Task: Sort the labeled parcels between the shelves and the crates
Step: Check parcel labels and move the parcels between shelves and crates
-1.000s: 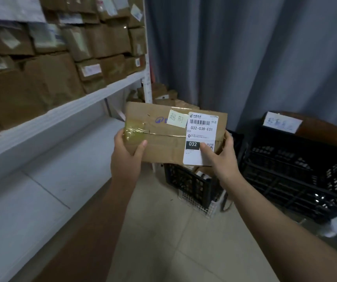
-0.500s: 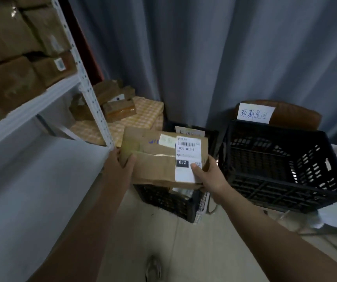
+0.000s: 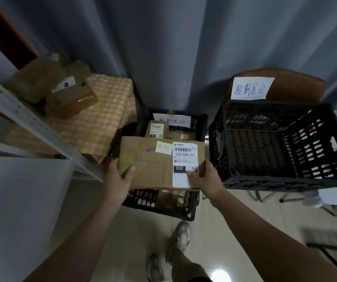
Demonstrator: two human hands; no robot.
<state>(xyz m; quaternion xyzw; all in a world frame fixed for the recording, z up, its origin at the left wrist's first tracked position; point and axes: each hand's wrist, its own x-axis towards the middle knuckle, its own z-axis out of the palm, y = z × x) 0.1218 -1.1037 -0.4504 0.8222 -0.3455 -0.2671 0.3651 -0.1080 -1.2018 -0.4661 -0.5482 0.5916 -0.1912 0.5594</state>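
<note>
Both my hands hold one brown parcel, one hand at each short end. My left hand curls round the left end, thumb on top. My right hand grips the right end, and its thumb presses on the white label stuck there. So my hands are apart, with the box clamped between them. The parcel lies flat, label up, and its long side runs left to right. It hangs right over the small black crate, which sits on the floor just past my hands and lower down. That crate has other parcels in it. I think the box goes straight down into it, and both hands are just as near. It looks about as wide as the crate, so I may need to tip it in. The big black crate sits to the right of the small one. The shelf post stands to its left.
</note>
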